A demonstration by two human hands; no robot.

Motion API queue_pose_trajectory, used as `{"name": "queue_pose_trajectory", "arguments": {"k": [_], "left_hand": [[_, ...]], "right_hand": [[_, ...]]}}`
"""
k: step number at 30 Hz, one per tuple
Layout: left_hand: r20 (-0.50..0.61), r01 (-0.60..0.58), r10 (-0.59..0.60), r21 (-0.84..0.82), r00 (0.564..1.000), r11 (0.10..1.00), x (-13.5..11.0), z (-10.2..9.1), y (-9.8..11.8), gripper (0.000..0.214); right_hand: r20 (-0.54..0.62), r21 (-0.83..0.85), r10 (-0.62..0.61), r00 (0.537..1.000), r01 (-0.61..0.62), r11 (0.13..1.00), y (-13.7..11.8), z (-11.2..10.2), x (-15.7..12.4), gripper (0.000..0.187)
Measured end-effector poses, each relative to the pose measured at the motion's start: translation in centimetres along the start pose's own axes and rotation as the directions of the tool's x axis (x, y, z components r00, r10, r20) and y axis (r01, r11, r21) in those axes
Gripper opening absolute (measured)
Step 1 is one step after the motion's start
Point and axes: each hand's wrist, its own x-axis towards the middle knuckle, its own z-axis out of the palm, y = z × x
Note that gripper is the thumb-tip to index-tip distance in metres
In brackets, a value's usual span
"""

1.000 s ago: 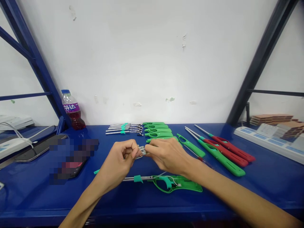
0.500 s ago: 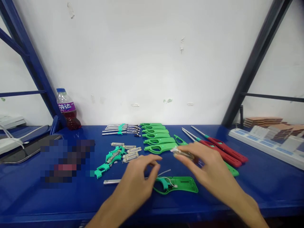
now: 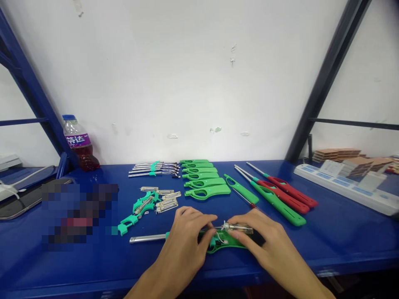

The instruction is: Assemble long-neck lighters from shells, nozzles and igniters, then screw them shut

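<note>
My right hand (image 3: 264,232) pinches a small clear fuel tank (image 3: 241,228), held nearly level above an open green lighter shell (image 3: 229,244). My left hand (image 3: 187,234) is closed at thumb and forefinger on a thin tube (image 3: 220,227) by the tank's fitting. Whether tube and fitting are joined is too small to tell. Inside the shell lie a teal trigger part and a white wire (image 3: 220,238). A metal lighter barrel (image 3: 148,238) sticks out to the left, its middle hidden behind my left hand.
Behind are several green shells (image 3: 208,191), barrel assemblies (image 3: 152,169), loose tanks (image 3: 167,205) and teal parts (image 3: 124,224). Red lighters (image 3: 289,195) and a green lighter (image 3: 280,203) lie right, near a power strip (image 3: 336,187). A bottle (image 3: 79,145) and phone (image 3: 31,199) are left.
My right hand has brought the fuel tank down and left, over the open shell. My left fingers have closed on the thin tube. The view has shifted slightly.
</note>
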Motion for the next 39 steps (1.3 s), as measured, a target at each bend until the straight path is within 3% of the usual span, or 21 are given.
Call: {"name": "queue_pose_trajectory", "arguments": {"k": [15,39], "left_hand": [[-0.03,-0.04,0.039,-0.036,0.999,0.999,0.17,-0.25,0.61,0.014],[-0.025,-0.054,0.054,-0.011,0.998,0.998,0.06,-0.26,0.55,0.014]], "right_hand": [[-0.098,-0.01,-0.09,0.991,0.089,0.996,-0.85,-0.29,-0.35,0.013],[0.013,0.001,-0.064,0.998,0.064,0.998,-0.52,-0.03,-0.58,0.015]]}}
